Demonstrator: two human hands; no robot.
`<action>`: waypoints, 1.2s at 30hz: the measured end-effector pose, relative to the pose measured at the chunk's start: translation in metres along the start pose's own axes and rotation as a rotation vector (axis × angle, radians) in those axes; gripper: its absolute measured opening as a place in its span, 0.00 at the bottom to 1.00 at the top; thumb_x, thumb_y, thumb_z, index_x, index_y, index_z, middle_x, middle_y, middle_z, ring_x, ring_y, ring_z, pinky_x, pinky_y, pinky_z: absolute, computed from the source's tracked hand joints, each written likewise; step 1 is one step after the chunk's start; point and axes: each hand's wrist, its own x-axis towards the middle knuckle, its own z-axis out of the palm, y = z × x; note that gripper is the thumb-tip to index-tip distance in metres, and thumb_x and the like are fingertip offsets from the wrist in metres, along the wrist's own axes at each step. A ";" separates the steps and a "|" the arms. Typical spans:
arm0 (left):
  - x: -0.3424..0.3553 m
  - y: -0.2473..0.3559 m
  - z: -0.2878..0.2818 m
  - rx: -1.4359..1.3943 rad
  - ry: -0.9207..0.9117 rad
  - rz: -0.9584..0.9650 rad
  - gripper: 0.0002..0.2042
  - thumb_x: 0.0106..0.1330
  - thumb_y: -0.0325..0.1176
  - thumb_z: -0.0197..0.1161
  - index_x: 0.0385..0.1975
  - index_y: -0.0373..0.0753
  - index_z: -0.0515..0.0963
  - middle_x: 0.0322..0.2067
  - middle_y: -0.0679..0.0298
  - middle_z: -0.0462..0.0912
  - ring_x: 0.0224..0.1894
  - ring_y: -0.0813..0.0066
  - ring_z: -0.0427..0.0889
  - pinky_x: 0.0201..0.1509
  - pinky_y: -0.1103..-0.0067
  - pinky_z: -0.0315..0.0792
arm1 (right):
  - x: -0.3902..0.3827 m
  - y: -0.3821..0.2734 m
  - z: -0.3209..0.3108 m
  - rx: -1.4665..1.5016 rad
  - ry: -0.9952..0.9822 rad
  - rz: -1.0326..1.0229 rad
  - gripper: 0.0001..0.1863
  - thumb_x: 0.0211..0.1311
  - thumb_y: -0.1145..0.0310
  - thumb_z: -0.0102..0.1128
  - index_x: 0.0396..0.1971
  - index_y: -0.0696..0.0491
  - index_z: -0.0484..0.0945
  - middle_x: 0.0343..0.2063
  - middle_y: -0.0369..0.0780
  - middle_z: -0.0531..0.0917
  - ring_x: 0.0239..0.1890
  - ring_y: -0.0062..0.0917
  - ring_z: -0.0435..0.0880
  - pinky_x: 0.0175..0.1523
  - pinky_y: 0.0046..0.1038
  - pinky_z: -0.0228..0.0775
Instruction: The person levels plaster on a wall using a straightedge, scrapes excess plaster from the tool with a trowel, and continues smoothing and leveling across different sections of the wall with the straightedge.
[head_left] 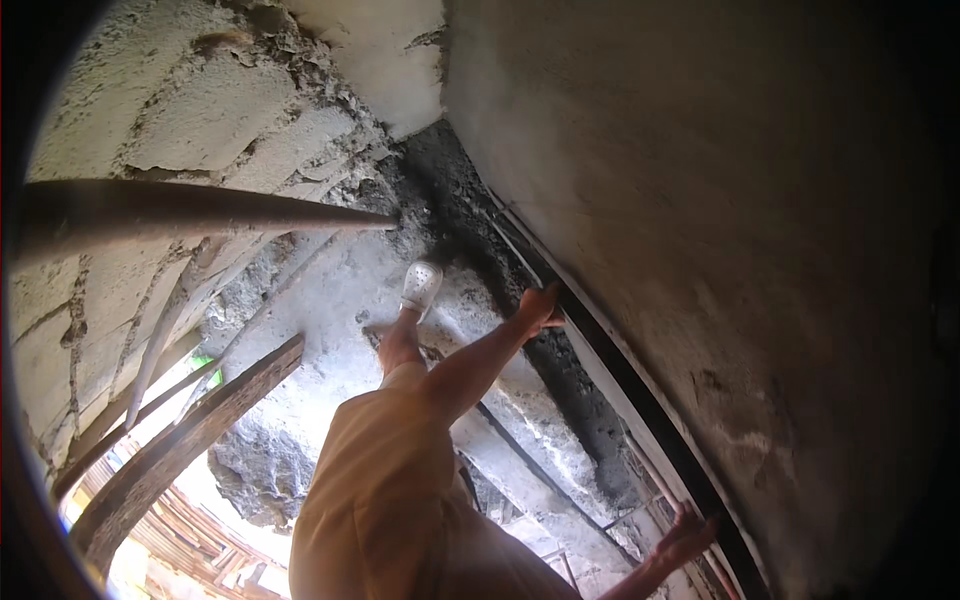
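Note:
A long dark metal bar (613, 350) runs diagonally along the foot of the plastered wall at the right. My left hand (541, 308) has its fingers closed on the bar's upper stretch, with that arm reaching across my tan clothing. Lower down, my right hand (686, 536) holds the same bar with bent fingers, partly in shadow. Thinner rods (650, 470) lie alongside it near my right hand. My foot in a white perforated clog (423, 285) rests on rough grey concrete beside a dark, damp-looking strip of ground.
A cracked block wall (150, 120) rises at the left, crossed by a thick pole (200, 205). Leaning poles and a wooden plank (220, 415) stand by a bright opening with stacked strips of material. The smooth wall (750, 220) closes the right side.

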 end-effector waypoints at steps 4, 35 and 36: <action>-0.102 -0.020 0.004 -0.218 -0.221 0.049 0.16 0.65 0.39 0.53 0.37 0.28 0.72 0.16 0.60 0.73 0.13 0.73 0.76 0.15 0.79 0.76 | -0.027 -0.076 -0.055 -0.044 0.149 -0.098 0.26 0.59 0.53 0.50 0.49 0.59 0.70 0.42 0.48 0.77 0.38 0.36 0.78 0.47 0.39 0.72; 0.054 0.144 -0.047 -0.010 0.141 0.000 0.23 0.57 0.47 0.60 0.40 0.31 0.74 0.31 0.59 0.77 0.25 0.70 0.80 0.19 0.76 0.78 | -0.070 -0.082 0.214 -0.040 -0.140 0.263 0.18 0.63 0.56 0.49 0.40 0.56 0.75 0.32 0.42 0.81 0.34 0.30 0.81 0.45 0.35 0.70; 0.051 0.145 -0.045 -0.030 0.180 0.026 0.21 0.57 0.46 0.60 0.36 0.30 0.75 0.28 0.59 0.77 0.22 0.70 0.79 0.17 0.76 0.76 | -0.073 -0.086 0.212 -0.016 -0.150 0.243 0.18 0.62 0.56 0.49 0.40 0.56 0.75 0.32 0.41 0.82 0.33 0.30 0.81 0.44 0.35 0.71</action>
